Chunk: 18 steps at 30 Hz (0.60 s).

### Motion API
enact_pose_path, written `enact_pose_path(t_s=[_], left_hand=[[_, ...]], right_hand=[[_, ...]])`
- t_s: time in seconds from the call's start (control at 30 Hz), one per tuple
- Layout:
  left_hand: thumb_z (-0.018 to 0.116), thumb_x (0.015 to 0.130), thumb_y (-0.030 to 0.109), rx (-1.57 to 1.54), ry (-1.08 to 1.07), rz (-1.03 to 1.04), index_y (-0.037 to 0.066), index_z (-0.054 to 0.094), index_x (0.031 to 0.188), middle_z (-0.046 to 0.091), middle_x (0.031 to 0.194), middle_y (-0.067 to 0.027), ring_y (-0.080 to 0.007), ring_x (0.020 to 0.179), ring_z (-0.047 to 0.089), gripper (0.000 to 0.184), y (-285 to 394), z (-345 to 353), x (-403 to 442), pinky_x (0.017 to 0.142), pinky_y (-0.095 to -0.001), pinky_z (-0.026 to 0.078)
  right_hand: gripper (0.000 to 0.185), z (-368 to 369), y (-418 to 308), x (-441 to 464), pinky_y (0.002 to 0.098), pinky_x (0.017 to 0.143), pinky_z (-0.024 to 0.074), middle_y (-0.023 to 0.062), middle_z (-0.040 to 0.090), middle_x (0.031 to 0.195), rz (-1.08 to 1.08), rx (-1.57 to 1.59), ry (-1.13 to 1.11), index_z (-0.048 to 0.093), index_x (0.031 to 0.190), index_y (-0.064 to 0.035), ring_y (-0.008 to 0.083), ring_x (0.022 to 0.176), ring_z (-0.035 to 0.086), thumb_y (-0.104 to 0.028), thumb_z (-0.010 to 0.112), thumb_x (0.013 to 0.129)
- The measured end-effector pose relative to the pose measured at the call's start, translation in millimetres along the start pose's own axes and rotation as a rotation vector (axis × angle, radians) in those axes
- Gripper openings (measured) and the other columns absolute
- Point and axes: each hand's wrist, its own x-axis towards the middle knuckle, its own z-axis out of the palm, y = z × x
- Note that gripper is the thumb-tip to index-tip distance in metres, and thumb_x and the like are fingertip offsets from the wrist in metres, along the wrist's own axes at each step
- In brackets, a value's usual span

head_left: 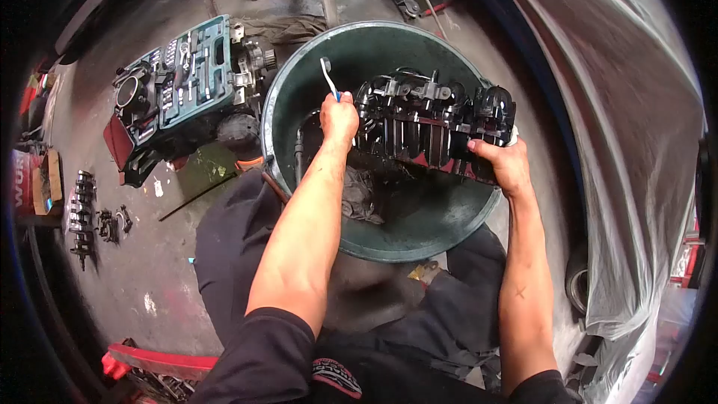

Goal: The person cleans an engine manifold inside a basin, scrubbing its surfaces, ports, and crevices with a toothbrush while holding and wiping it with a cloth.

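Left hand (pixel 340 118) grips brush (pixel 327 75); right hand (pixel 506 161) clamps black engine part (pixel 434 121) over green tub (pixel 407 248). Rag (pixel 361 196) inside tub, nearer me than left hand. Left of it: open tool case (pixel 217 51), sockets inside. Plastic sheet (pixel 621 142) flanks my right.

The round plastic tub (pixel 419 236) was dark green with a paler rim. The bulky ribbed engine part (pixel 426 123) was glossy black, with dull metallic grey fittings and dark red showing along its lower side. The slim long-handled brush (pixel 328 78) was white and blue. The open moulded tool case (pixel 224 52) was teal around silvery tools. The black fabric shirt (pixel 262 366) bore a red-edged oval emblem with pale lettering, and the smooth floor (pixel 149 254) was grey, blotched with whitish marks.
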Motion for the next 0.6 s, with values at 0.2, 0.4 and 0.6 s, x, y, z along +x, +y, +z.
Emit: enact_pose_path(t_s=[0.2,0.4,0.6], left_hand=[[0.063,0.096,0.022,-0.268,-0.062,-0.05,0.0,0.064,0.121,0.07,0.114,-0.019,-0.0302,0.108,0.066,0.034,-0.2,0.7,-4.5,0.093,-0.0407,0.048],[0.06,0.098,0.015,-0.681,-0.289,-0.168,-0.002,0.04,0.15,0.046,0.152,-0.0152,-0.0229,0.141,0.04,0.058,8.4,4.8,2.4,0.117,-0.0353,0.027],[0.061,0.097,0.013,-0.86,-0.358,-0.365,0.003,0.039,0.151,0.047,0.151,-0.0113,-0.0215,0.14,0.04,0.06,-39.8,23.3,10.9,0.117,-0.0376,0.026]], right_hand=[[0.035,21.8,-72.3,-34.7,0.031,0.073,0.0542,0.0061,0.075,0.087,-0.053,-0.138,0.09,0.072,0.099,-0.0003,0.014,0.076,0.069,-0.012,0.085,0.068],[0.036,44.2,-61.0,-41.1,0.0307,0.074,0.0542,0.006,0.075,0.088,-0.123,-0.137,0.243,0.071,0.099,-0.0002,0.0141,0.077,0.069,-0.012,0.085,0.068],[0.047,67.9,-104.2,-55.5,0.0399,0.084,0.0541,0.0192,0.075,0.094,-0.119,-0.417,0.188,0.069,0.101,0.0013,0.0324,0.09,0.073,-0.026,0.087,0.067]])
